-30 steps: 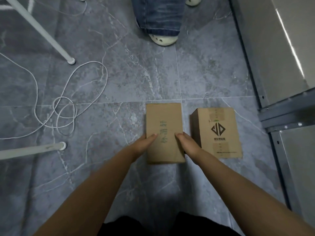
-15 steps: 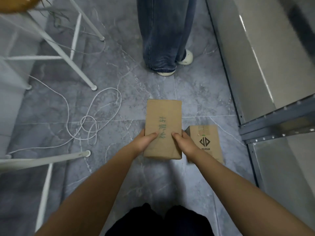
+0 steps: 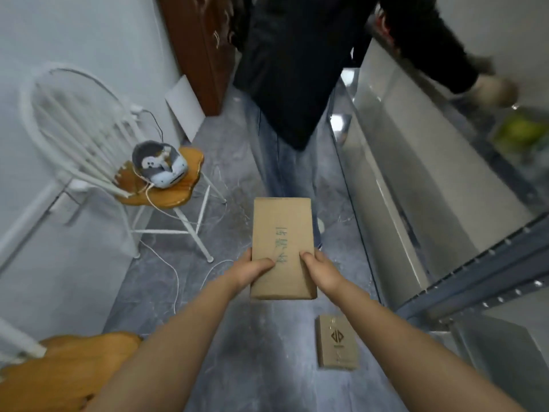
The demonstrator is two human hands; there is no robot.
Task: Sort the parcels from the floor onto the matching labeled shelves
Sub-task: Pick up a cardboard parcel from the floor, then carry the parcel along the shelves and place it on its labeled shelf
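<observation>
I hold a flat brown cardboard parcel [image 3: 282, 245] with green handwriting on its top, lifted well above the floor in front of me. My left hand [image 3: 252, 270] grips its near left edge and my right hand [image 3: 320, 270] grips its near right edge, thumbs on top. A second, smaller brown parcel with a black diamond logo [image 3: 337, 341] lies on the grey tiled floor below and to the right. The metal shelf unit [image 3: 481, 269] with its grey perforated beam runs along the right side.
Another person in a dark jacket and jeans [image 3: 297, 84] stands just ahead, an arm reaching onto the shelf. A white chair with a wooden seat [image 3: 160, 185] carries a small device and a cable at left. Another wooden seat [image 3: 59, 373] is near my left elbow.
Both hands have raised the handwritten parcel off the floor, and my view has tilted up. The logo parcel stays on the floor, now lower in view.
</observation>
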